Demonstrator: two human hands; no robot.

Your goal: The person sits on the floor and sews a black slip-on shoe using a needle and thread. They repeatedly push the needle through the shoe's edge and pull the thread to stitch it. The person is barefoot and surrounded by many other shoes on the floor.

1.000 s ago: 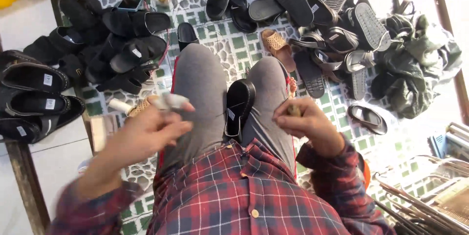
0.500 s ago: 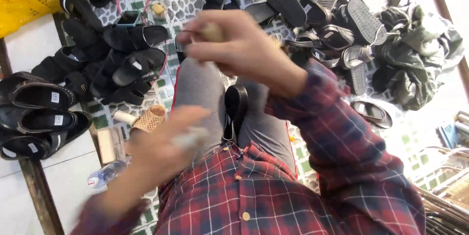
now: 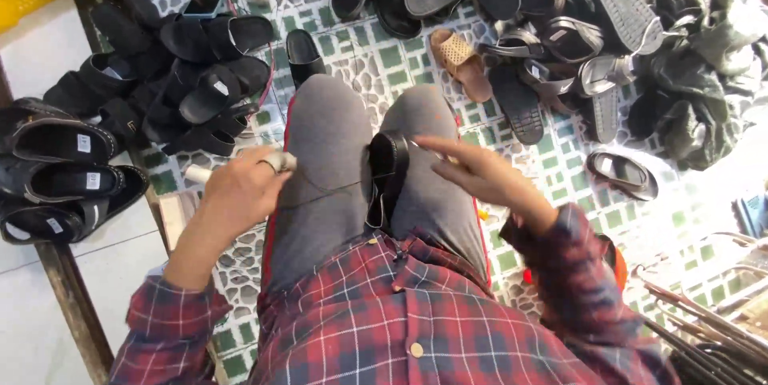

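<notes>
- We have a black sandal [image 3: 388, 171] wedged upright between our knees, sole edge up, gripped by the grey trouser legs [image 3: 332, 169] rather than by either hand.
- A thin dark thread [image 3: 324, 191] runs from the sandal across our left thigh to the left hand [image 3: 240, 193].
- That left hand is curled nearly closed, thumb and forefinger pinched on the thread end beside a small pale object we cannot make out; the line looks fairly taut.
- The right hand [image 3: 480, 175] lies just beside the sandal on the right thigh, fingers stretched out and loosely spread, fingertips almost touching the upper. We cannot tell if it holds a needle; nothing shows in it.
- We judge this to be a stitching step on the sandal, with one stitch being drawn tight.
- The next move, we think, calls for steadying the sandal with the right hand and keeping the thread from going slack or snagging on the trousers.
- Around us, black sandals [image 3: 192, 73] lie heaped on the tiled floor [image 3: 376, 57] to the left and ahead, a tan sandal [image 3: 458, 61] lies among them, and a bundle of dark cloth [image 3: 696, 73] lies to the right.
</notes>
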